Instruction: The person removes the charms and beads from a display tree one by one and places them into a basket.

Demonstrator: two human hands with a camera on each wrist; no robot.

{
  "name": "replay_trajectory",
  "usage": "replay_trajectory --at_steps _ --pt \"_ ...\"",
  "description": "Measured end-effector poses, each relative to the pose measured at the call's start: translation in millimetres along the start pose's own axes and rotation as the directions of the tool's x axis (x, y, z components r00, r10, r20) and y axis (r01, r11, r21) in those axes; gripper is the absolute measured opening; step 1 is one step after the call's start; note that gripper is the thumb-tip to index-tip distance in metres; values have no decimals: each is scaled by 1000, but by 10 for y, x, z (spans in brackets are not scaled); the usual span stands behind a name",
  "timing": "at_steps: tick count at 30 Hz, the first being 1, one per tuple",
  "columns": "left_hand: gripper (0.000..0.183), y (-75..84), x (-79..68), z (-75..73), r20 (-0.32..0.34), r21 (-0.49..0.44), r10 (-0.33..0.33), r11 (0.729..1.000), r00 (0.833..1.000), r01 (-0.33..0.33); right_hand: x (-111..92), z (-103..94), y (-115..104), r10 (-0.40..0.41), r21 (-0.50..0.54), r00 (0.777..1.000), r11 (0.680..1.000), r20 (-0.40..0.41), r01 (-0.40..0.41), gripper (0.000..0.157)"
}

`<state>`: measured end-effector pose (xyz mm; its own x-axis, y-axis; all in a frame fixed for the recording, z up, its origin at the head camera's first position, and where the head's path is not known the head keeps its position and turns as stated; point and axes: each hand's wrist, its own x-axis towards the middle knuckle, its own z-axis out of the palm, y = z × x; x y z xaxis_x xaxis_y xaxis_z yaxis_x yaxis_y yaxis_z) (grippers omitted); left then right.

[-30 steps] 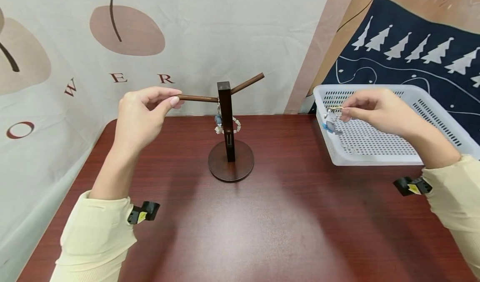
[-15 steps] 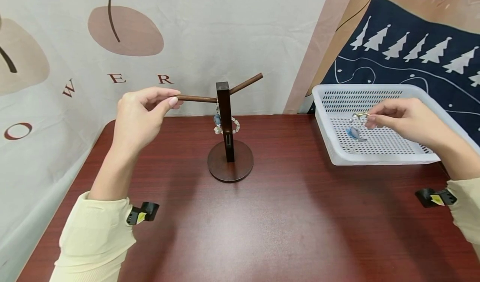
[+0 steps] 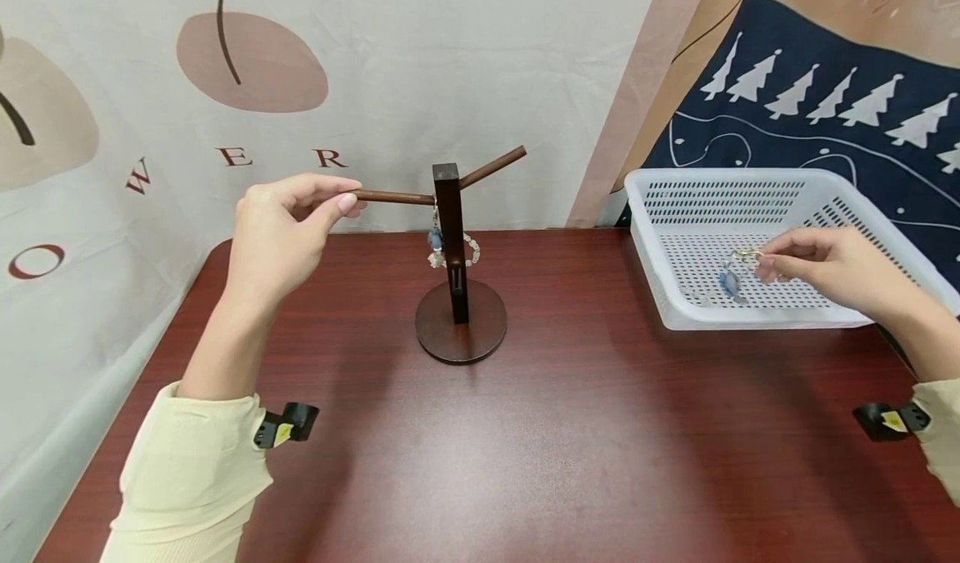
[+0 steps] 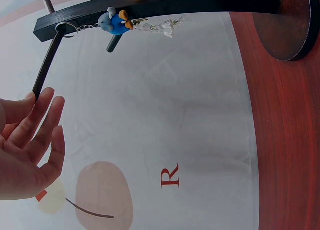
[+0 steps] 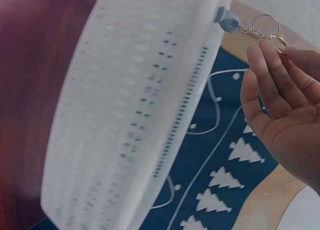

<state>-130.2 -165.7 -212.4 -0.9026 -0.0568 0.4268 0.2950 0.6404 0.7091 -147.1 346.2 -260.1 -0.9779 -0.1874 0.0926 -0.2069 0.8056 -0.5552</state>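
The left hand's [image 3: 279, 226] grip pinches the outer end of the left peg [image 3: 397, 197], presumably to steady the stand [image 3: 452, 238] on the counter [image 3: 525, 446]. A keychain [image 3: 435, 240] hangs by its ring around that peg's inner end, where it seems least likely to slip off. At right, the right hand's [image 3: 832, 267] grip pinches a charm [image 3: 729, 283] by its gold end over the basket [image 3: 750, 319], so the blue part dangles free; whether it touches the basket I cannot tell.

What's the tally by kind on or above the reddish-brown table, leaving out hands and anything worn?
Metal-ringed keychains with blue charms: 2 (one hanging, one held)
Dark-brown wooden stand with pegs and round base: 1
White rectangular plastic basket: 1
Total: 4
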Motion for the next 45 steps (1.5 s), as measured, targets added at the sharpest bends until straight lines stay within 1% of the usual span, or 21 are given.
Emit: replay_trajectory --at_steps 4,7,10,15,20,26,31,39,45 --pt "17 -4 5 8 -1 4 0 1000 1000 0 -50 19 115 19 -19 1000 1000 -8 -19 10" --pt "17 -9 6 13 -2 4 1 1000 1000 -1 -86 33 182 53 -51 999 997 3 -53 14" --pt "17 -9 7 13 -1 1 -4 1000 1000 4 -117 55 231 80 -49 997 996 17 -79 16" --pt "17 -7 9 15 -3 3 -5 1000 1000 5 -153 93 292 71 -9 997 997 16 -70 13" --pt "17 -7 9 16 -3 3 0 1000 1000 0 -174 105 344 56 -28 998 998 25 -56 15" --pt "18 -7 14 12 0 -4 -2 1000 1000 2 -175 113 358 63 -25 997 998 38 -62 19" --pt "18 -7 13 8 0 -4 -1 1000 1000 1 -173 117 354 76 -18 996 997 44 -75 18" --pt "17 -8 17 7 -3 -3 2 1000 1000 -2 -170 116 325 90 -29 995 996 37 -89 20" --pt "17 -8 12 7 -2 6 1 1000 1000 -1 -150 106 299 78 -13 997 997 23 -78 17"
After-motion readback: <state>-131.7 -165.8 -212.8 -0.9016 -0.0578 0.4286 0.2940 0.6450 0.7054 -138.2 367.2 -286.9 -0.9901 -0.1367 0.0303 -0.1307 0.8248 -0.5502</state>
